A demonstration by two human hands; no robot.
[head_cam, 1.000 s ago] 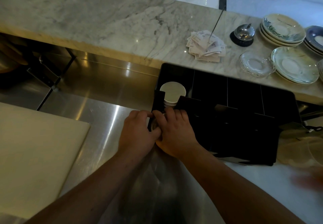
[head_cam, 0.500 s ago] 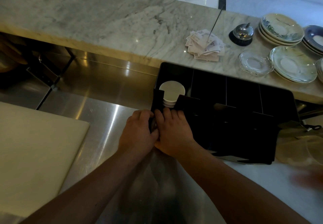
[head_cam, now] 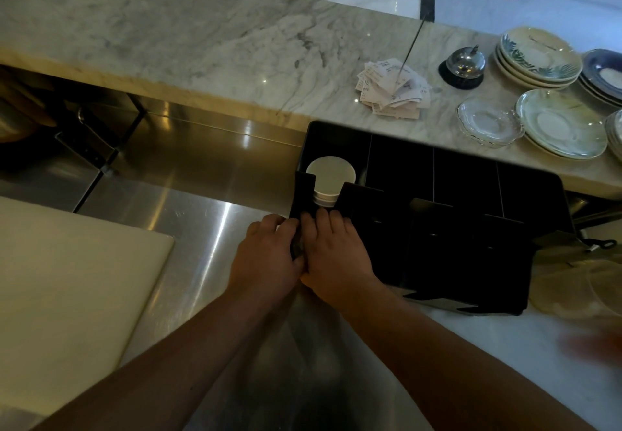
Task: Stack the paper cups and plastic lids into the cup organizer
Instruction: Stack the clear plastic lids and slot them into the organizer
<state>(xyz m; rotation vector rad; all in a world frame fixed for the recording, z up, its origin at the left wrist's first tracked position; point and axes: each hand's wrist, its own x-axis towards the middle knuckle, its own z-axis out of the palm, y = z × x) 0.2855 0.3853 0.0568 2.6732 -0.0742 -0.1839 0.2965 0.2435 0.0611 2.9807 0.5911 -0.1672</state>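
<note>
The black cup organizer point(head_cam: 464, 195) stands on the steel counter against the marble ledge. A stack of white paper cups point(head_cam: 331, 176) lies in its leftmost slot, bottoms facing me. My left hand point(head_cam: 266, 259) and my right hand point(head_cam: 336, 255) are pressed side by side at the front opening of that slot, fingers curled around the stack's lower end, which they mostly hide. The other slots look dark and I see nothing in them. Clear plastic lids point(head_cam: 572, 287) lie blurred to the right of the organizer.
A white cutting board point(head_cam: 67, 289) covers the counter on the left. On the marble ledge point(head_cam: 202, 43) are a receipt spike with papers point(head_cam: 393, 88), a service bell point(head_cam: 462, 67), and stacked saucers and plates point(head_cam: 538, 60) at the right.
Both hands have edged slightly forward and closer together at the front of the leftmost slot. The grey object once visible between them is now almost covered.
</note>
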